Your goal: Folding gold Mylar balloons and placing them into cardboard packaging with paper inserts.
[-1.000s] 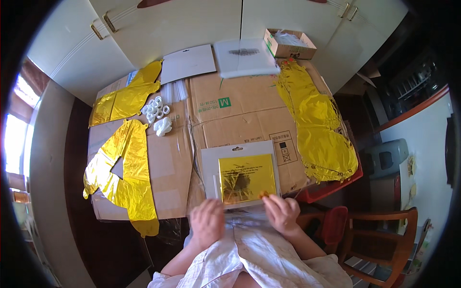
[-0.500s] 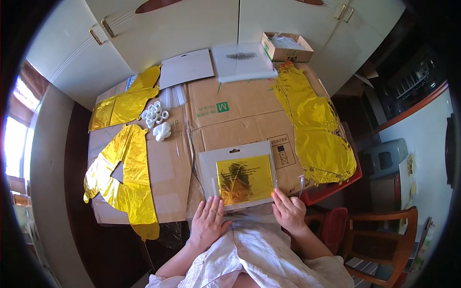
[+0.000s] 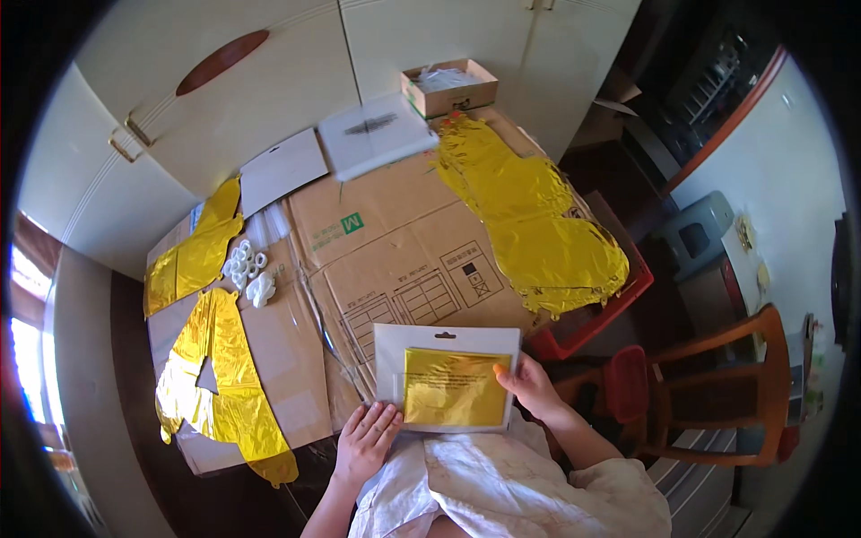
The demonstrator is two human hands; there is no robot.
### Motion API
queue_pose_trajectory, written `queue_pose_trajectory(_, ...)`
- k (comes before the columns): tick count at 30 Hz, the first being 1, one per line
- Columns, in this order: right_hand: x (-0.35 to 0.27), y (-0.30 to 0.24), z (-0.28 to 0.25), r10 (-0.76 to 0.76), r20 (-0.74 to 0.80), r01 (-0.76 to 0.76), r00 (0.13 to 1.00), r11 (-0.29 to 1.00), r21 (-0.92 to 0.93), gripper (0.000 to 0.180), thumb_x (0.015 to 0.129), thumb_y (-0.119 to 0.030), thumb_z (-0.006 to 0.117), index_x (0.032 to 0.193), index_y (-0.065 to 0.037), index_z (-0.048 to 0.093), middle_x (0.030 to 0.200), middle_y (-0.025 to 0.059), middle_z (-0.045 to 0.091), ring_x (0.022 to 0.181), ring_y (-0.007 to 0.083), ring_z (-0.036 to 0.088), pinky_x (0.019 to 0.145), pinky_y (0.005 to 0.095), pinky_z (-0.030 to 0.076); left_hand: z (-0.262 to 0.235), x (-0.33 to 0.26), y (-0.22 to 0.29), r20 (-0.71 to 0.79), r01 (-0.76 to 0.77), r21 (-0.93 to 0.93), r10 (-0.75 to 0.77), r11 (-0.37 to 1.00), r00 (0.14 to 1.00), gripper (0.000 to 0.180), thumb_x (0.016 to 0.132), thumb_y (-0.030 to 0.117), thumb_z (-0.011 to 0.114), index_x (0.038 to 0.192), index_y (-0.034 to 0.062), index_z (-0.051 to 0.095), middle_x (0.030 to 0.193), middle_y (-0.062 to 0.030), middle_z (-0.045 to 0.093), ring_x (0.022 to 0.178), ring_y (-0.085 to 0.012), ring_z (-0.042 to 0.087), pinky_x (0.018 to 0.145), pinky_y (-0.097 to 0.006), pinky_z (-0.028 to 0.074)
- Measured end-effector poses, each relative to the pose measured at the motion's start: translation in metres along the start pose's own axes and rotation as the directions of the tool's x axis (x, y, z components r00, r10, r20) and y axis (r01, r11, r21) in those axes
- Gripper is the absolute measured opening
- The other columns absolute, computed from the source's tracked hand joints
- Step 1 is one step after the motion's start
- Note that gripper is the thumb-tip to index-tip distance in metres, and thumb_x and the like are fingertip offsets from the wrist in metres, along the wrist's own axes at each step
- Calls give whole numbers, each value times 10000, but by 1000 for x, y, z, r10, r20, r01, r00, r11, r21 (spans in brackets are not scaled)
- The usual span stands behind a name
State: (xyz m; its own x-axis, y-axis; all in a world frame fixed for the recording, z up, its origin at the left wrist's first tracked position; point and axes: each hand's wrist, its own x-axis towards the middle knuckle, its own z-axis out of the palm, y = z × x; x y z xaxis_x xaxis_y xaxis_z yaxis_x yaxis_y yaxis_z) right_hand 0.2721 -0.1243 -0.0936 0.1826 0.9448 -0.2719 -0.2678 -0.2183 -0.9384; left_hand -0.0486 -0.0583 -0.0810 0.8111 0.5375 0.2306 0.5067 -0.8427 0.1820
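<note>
Close to my body, a flat clear plastic packet (image 3: 387, 359) with a white backing and a hanging slot holds a folded gold foil sheet (image 3: 453, 394). My right hand (image 3: 531, 387) grips the packet's right edge, thumb on top and fingers underneath. My left hand (image 3: 368, 439) lies with its fingers stretched out by the packet's lower left corner; whether it touches the packet is hard to tell. Flat gold foil balloons spread over the table: one at the left (image 3: 215, 368), another at the far left (image 3: 193, 255) and a large one at the right (image 3: 538, 224).
Flattened cardboard (image 3: 386, 215) covers the table. White rings (image 3: 244, 264) lie beside the left balloons. At the back are a white card (image 3: 285, 168), a stack of clear bags (image 3: 377, 139) and an open carton (image 3: 462, 97). A wooden chair (image 3: 717, 394) stands at right.
My right hand has gone from lying on the packet's lower right corner to gripping its right edge. The packet has tilted up slightly toward me. My view has swung to the right.
</note>
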Motion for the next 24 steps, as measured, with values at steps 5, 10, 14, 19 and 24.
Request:
queue_pose_trajectory(5,-13,-22,-40,-390,256,453,884,850,-268,123,922,-125,645,990,-36,696,919,45,683,814,141,603,712,270,472,3,8,5,-154,-1,-211,-33,977,987,599,746,206,771,1281,62,543,1308,-152,556,1243,-336,516,1019,-486,418)
queue_pose_trajectory(10,-41,-44,-80,-471,310,555,826,775,-301,133,840,-76,690,966,-44,714,939,64,724,836,170,632,768,297,437,-27,63,20,-308,-134,-522,-40,842,950,687,650,131,841,1253,4,537,1109,-162,634,932,-332,616,771,-451,506)
queue_pose_trajectory(14,-49,-23,-86,-494,59,474,867,784,-400,392,775,-34,749,1149,-61,635,1074,44,641,802,123,592,692,245,426,-25,97,41,-255,-267,-571,142,776,957,167,747,48,743,912,36,719,709,-51,670,615,-209,636,558,-299,514)
queue_pose_trajectory(19,-80,-8,-109,-186,-514,154,838,982,-105,311,930,-265,555,1176,-81,506,872,25,560,566,41,366,483,197,277,12,116,64,-221,-272,-429,192,862,956,295,761,81,694,1055,52,696,798,-68,686,600,-162,634,500,-284,512)
queue_pose_trajectory(24,-104,-4,-101,299,-322,-182,898,920,347,426,993,-468,436,992,-56,546,740,98,613,454,70,358,402,224,212,65,133,91,-263,-484,-199,430,852,864,450,751,114,630,1200,97,637,992,-40,682,577,-133,608,489,-268,509)
